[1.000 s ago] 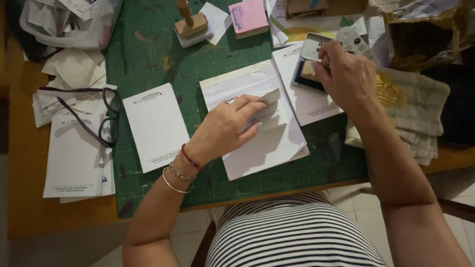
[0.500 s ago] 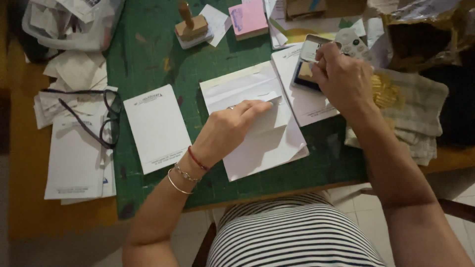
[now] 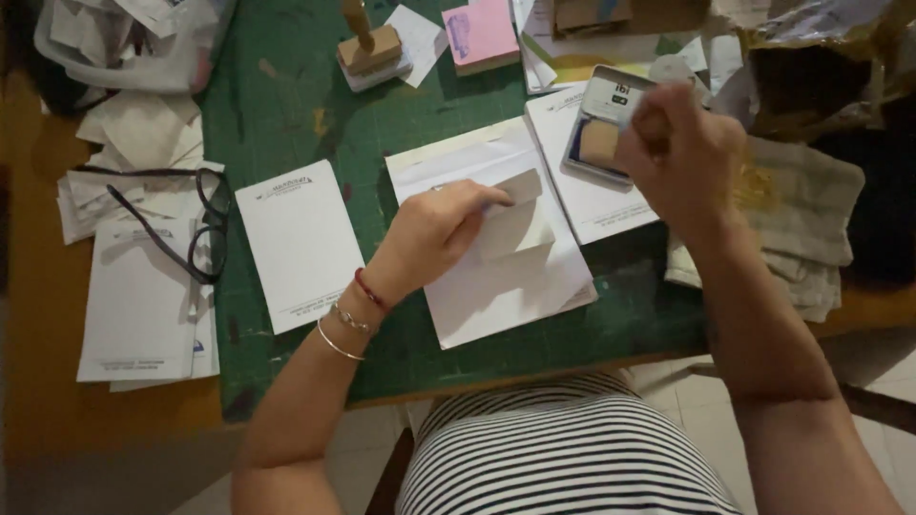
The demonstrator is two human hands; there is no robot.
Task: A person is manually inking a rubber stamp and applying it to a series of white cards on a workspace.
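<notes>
My left hand (image 3: 434,234) rests on a white sheet (image 3: 506,286) on the green cutting mat (image 3: 286,114). Its fingers pinch a small folded white card (image 3: 515,224) that lies on the sheet. My right hand (image 3: 682,153) hovers, blurred, just right of an open ink pad tin (image 3: 599,133) with a tan pad. Its fingers are curled tight together, and anything inside them is hidden. The tin sits on another white sheet (image 3: 596,205).
A printed white notepad sheet (image 3: 301,243) lies left of my left hand. Glasses (image 3: 196,229) rest on paper stacks (image 3: 134,305) at the left. A wooden-handled stamp (image 3: 367,43) and pink pad (image 3: 482,33) sit at the back. A folded cloth (image 3: 806,229) is on the right.
My right hand has lifted off the ink pad and moved right, uncovering the tin. My left hand has stayed on the small card, shifting it slightly.
</notes>
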